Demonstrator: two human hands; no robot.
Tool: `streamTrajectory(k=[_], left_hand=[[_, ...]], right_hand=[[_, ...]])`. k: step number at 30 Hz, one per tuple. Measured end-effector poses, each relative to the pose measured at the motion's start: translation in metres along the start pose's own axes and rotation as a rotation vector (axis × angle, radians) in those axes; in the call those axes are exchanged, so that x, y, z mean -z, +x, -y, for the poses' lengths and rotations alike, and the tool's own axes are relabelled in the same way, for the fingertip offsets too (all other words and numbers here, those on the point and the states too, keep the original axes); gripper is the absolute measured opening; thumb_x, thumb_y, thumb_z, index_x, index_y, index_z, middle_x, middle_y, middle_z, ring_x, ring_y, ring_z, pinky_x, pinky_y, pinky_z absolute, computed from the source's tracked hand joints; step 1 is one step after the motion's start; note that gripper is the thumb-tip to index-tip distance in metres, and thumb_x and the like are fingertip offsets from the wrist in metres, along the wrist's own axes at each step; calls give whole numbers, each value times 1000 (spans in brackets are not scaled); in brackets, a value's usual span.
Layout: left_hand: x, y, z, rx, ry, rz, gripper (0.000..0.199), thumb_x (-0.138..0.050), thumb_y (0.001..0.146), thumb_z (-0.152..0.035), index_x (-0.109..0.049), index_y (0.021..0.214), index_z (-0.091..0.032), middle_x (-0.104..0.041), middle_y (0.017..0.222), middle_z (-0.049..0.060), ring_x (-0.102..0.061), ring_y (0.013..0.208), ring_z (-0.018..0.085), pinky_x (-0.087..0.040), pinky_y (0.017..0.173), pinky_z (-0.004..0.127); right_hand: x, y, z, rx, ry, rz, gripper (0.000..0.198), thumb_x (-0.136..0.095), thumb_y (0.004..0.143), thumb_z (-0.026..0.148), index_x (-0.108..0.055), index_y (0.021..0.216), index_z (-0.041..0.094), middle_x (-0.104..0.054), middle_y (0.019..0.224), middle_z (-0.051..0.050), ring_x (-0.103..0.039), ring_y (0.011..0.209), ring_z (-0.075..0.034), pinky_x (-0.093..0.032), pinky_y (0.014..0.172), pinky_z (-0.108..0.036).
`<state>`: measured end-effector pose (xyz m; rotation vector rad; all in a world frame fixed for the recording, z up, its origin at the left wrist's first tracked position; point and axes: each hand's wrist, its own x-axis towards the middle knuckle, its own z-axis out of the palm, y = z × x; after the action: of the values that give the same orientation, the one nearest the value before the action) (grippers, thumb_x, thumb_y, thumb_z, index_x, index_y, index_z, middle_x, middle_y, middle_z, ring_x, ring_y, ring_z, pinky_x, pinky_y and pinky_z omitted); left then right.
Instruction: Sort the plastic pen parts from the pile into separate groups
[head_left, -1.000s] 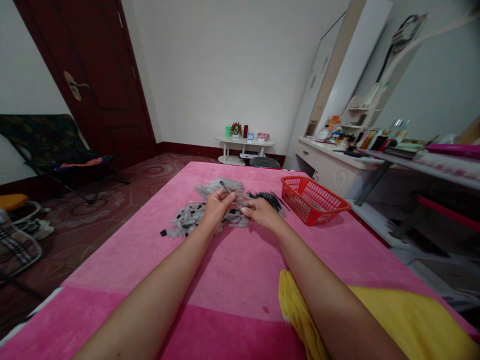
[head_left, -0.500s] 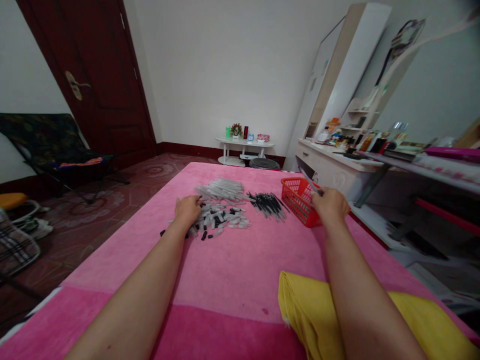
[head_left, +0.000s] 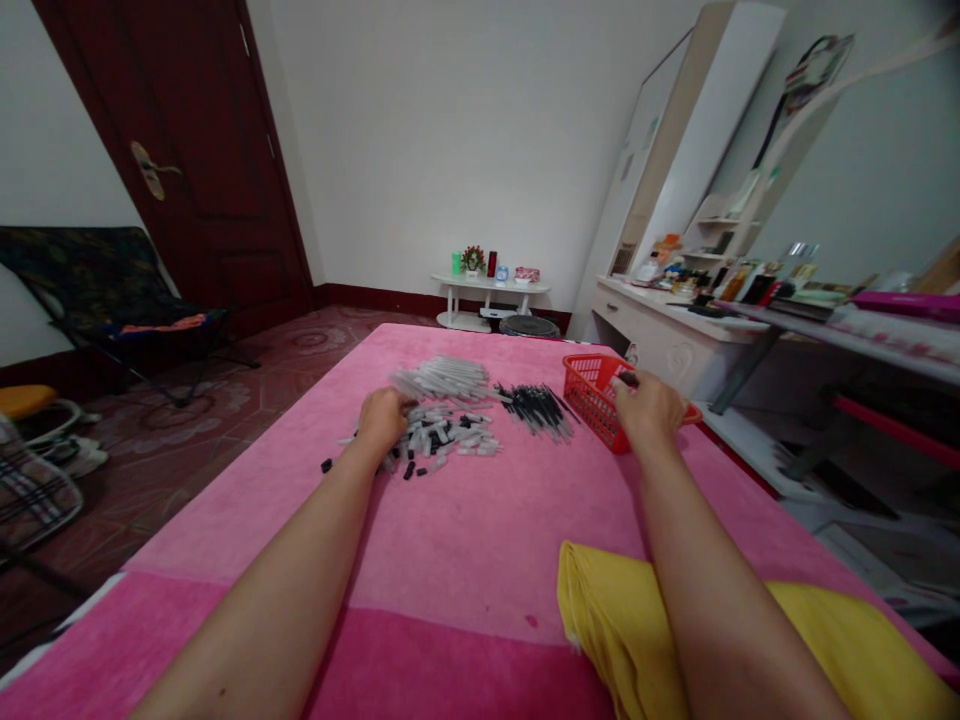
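Note:
My left hand (head_left: 384, 418) is at the left side of a heap of short clear and black pen caps (head_left: 442, 432), its fingers curled together. What they pinch, if anything, is hidden. My right hand (head_left: 651, 408) is over the right side of a red plastic basket (head_left: 592, 392), fingers closed, with a small dark spot at the fingertips that I cannot make out. Behind the caps lies a pile of clear pen barrels (head_left: 446, 378). Between that pile and the basket is a bunch of thin black pen refills (head_left: 536, 408).
A pink cloth (head_left: 465, 550) covers the table. A folded yellow cloth (head_left: 611, 600) lies under my right forearm. A dressing table (head_left: 667, 325) with bottles stands at right, a low white table (head_left: 491, 284) by the far wall, and a folding chair (head_left: 97, 290) at left.
The long thin pen that stuck out of my right hand no longer shows; that hand has shifted slightly left. My left hand has moved a little right, towards the caps.

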<state>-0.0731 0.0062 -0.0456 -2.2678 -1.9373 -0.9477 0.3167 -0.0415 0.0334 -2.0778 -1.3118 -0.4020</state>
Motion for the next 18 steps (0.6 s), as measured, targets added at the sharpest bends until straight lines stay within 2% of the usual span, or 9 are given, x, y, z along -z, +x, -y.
streamTrajectory(k=[3,7,9,12,18], left_hand=[[5,-1,-4,-63,155,-41,35,-52,69,-9,-74,92,-23,-68,88,9,-61,86,24,-45,75,31],[11,-3,-15,-76,122,-180,32,-50,70,-9,-70,92,-21,-63,91,8,-59,89,23,-45,76,30],[11,-3,-21,-90,64,-219,31,-48,73,-9,-67,94,-19,-62,92,7,-59,89,21,-46,77,29],[8,-4,-33,-139,-22,-213,29,-44,76,-8,-63,95,-18,-63,96,7,-59,92,20,-45,80,29],[-2,-10,-53,-220,-56,-75,33,-46,73,-3,-59,99,-19,-68,95,6,-61,93,22,-46,78,30]], right_hand=[[-2,-10,21,194,150,-3,31,-49,82,33,-69,101,19,-70,98,-10,-62,91,-23,-44,78,-32],[-12,-34,53,361,140,238,26,-51,82,30,-70,97,22,-71,92,-6,-64,88,-20,-44,74,-27],[-19,-48,63,380,44,367,23,-54,80,31,-70,96,24,-71,93,-7,-64,89,-22,-44,73,-28],[-32,-65,69,346,-103,497,25,-58,78,36,-69,96,22,-70,97,-11,-64,93,-25,-45,73,-31],[-42,-71,67,304,-206,564,27,-54,80,29,-68,98,16,-68,101,-16,-63,98,-27,-47,78,-34]])
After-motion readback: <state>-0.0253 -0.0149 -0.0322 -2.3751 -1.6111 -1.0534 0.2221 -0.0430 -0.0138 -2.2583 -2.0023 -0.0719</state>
